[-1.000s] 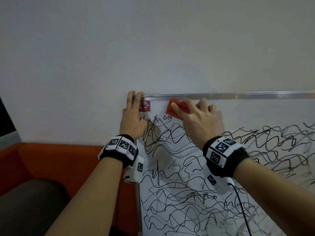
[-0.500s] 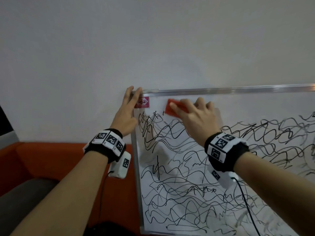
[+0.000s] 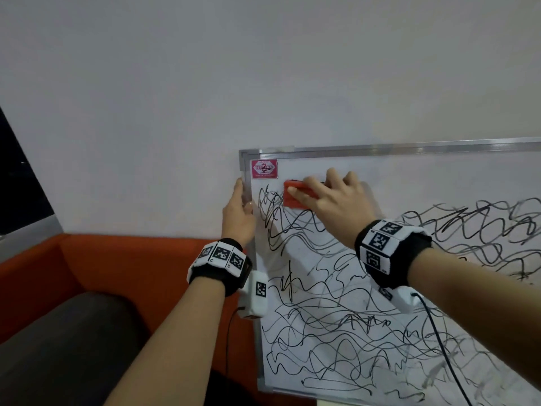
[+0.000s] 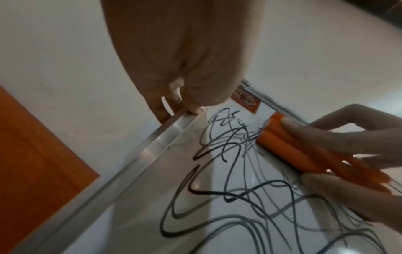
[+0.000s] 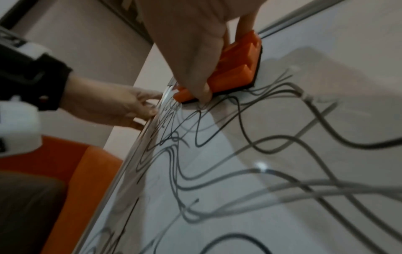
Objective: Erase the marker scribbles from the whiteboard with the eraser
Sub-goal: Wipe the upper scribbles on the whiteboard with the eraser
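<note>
Notably, the legend runs from the fingers outward.
Right fingers (image 5: 202, 91): curled over the long sides of the eraser (image 3: 298, 197), thumb on the lower side, gripping it and pressing it flat to the board.
Left fingers (image 4: 193, 106): thumb on the front of the frame (image 4: 152, 149), the others wrapped behind its left edge near the top corner, pinching it.
Right hand (image 3: 336, 203): above the topmost scribbles (image 3: 336, 317), near the upper left corner.
Left hand (image 3: 238, 215): steadies the board.
Eraser: ribbed orange plastic block with a thin black felt sole; judged light and rigid, best held across its ridged sides so the felt stays flat.
Felt: likely soft, dragging slightly on the surface.
Whiteboard (image 3: 439, 183): glossy, smooth, probably slippery; a rigid panel leaning on the wall (image 3: 263, 68), so it may shift under pressure unless braced.
Frame: thin grey metal channel, stiff, a firm handhold.
Scribbles: looping black lines, dense across most of the board; a band under the top rail is clean.
Sticker (image 3: 264, 169): red label in the corner.
Sofa (image 3: 102, 273): orange, beside the board.
</note>
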Demonstrator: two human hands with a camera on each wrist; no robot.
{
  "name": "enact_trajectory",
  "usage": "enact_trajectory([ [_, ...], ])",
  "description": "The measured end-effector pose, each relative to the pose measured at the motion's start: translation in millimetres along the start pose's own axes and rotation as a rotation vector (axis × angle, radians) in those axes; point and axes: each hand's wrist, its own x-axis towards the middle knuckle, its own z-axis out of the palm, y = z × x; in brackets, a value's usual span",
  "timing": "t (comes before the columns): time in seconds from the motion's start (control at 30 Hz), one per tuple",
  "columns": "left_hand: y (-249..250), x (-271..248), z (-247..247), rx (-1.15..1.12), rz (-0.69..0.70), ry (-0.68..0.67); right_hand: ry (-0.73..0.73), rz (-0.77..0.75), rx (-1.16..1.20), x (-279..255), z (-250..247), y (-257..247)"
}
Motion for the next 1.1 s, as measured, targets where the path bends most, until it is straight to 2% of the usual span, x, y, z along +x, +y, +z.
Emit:
enact_trajectory([
  [0.13, -3, 6, -1, -0.010, -0.008, 0.015, 0.038, 0.226, -0.031, 9, -7, 2],
  [0.17, -3, 7, -1, -0.009, -0.004, 0.029, 0.028, 0.213, -0.015, 7, -5, -3],
  [0.27, -2, 5, 1, -0.026, 0.015, 0.055, -0.038, 0.020, 0.071, -1, 9, -15],
  [0.3, 0, 5, 1, -0.030, 0.017, 0.057, -0.045, 0.001, 0.061, 0, 7, -11],
  [0.43, 2, 5, 4, -0.019, 0.011, 0.080, 0.017, 0.228, 0.024, 10, -1, -2],
  [0.47, 2, 5, 5, -0.017, 0.013, 0.084, 0.024, 0.220, 0.051, 10, 1, -6],
  [0.57, 1, 5, 5, -0.016, 0.024, 0.085, -0.030, 0.014, 0.099, 4, 12, -17],
  [0.6, 1, 5, 6, -0.013, 0.027, 0.083, -0.032, 0.014, 0.096, 5, 13, -16],
  [0.7, -1, 5, 8, -0.012, 0.027, 0.096, 0.013, 0.240, 0.125, 15, 9, -14],
  [0.73, -1, 5, 8, -0.014, 0.024, 0.102, 0.017, 0.255, 0.145, 16, 8, -19],
  [0.87, -2, 6, 8, -0.019, 0.022, 0.107, -0.023, 0.033, 0.148, 10, 12, -34],
  [1.0, -1, 5, 9, -0.014, 0.027, 0.112, -0.016, 0.176, 0.139, 18, 11, -31],
  [1.1, -1, 4, 9, -0.026, 0.044, 0.119, -0.034, 0.013, 0.133, 19, 7, -41],
])
